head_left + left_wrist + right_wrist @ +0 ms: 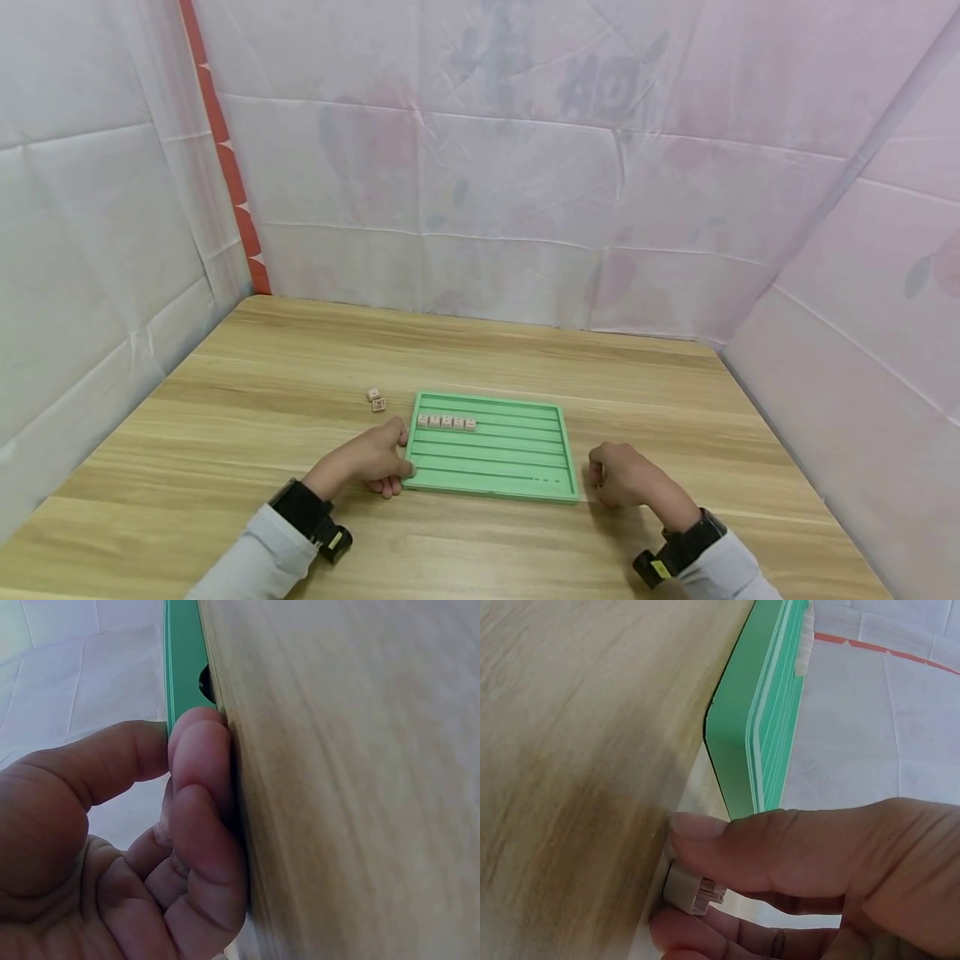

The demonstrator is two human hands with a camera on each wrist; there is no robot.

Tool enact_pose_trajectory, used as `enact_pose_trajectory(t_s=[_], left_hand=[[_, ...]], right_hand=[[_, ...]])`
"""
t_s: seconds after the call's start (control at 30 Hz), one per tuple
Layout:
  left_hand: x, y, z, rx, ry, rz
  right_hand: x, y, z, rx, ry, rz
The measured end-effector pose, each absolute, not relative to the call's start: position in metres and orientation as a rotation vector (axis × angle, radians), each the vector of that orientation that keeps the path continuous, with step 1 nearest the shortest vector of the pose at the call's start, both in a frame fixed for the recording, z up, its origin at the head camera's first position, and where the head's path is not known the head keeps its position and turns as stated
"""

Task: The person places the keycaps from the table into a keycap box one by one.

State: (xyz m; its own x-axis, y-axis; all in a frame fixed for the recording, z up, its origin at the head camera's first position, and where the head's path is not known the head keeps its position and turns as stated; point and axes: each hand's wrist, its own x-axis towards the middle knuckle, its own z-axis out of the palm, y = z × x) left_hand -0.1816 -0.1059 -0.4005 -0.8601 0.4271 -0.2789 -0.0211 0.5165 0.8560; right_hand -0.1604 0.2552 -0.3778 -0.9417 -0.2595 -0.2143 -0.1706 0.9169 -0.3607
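A shallow green tray (487, 463) with raised ridges lies flat on the wooden table. Several small beige letter tiles (446, 423) stand side by side in one of its upper rows, at the left end. My left hand (375, 454) grips the tray's near left side, thumb on the rim and the other fingers bent against the edge near the tabletop. Just off the tray's right side, my right hand (624, 477) pinches a small beige tile (682, 888) between thumb and fingers, low over the table. The tile's hollow, ribbed side faces the palm.
Two loose tiles (378, 405) lie on the table beyond my left hand, one showing its hollow side. Fabric-covered walls (517, 192) close in the wooden table (300, 342) at the back and both sides. Each wrist wears a black camera band (303, 508).
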Motion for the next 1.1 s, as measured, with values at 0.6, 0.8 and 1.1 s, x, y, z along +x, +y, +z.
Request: enact_pose_trajectory(t_s=[0.6, 0.8, 1.1], left_hand=[[-0.183, -0.105, -0.402, 0.335, 2.306, 1.297], [-0.183, -0.105, -0.402, 0.335, 2.31, 1.293], [-0.182, -0.106, -0.402, 0.328, 2.303, 1.297]], right_hand=[[-0.172, 0.264, -0.351, -0.335, 2.831, -0.553], [-0.172, 0.263, -0.342, -0.354, 2.843, -0.57], [-0.173, 0.263, -0.338, -0.406, 2.846, -0.627]])
